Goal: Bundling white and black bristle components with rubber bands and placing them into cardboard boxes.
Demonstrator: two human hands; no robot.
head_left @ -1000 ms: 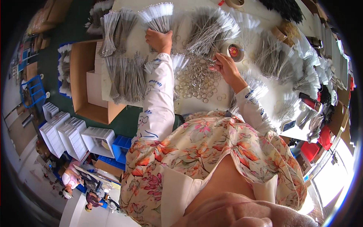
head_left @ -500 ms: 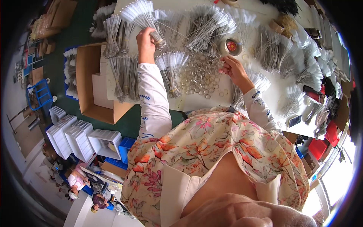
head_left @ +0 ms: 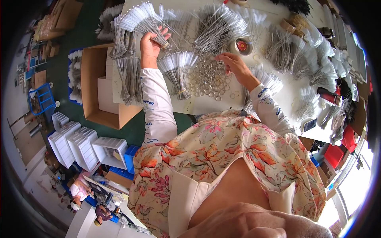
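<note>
My left hand [head_left: 152, 44] holds a fanned bundle of thin wire brushes [head_left: 143, 19] with white bristle ends. Their bare wire ends gather at my fingers, and the bristles point up and left. Small metal rings [head_left: 208, 81] lie in a loose pile on the white table [head_left: 214, 106]. At the upper right edge of that pile, my right hand [head_left: 235, 66] has thumb and forefinger pinched at a small ring [head_left: 220, 62]. Another bundle of brushes [head_left: 178, 75] lies between my left forearm and the rings.
More brush bundles [head_left: 222, 27] cover the back of the table, with others [head_left: 291, 51] at the right. A roll of tape [head_left: 242, 46] sits beyond my right hand. An open cardboard box [head_left: 93, 87] stands left of the table, near white crates [head_left: 81, 146]. Two people [head_left: 81, 188] are at the lower left.
My right hand has moved left and up from beside the tape onto the pile of rings. My left hand has shifted slightly left, its fingers looser around the bundle.
</note>
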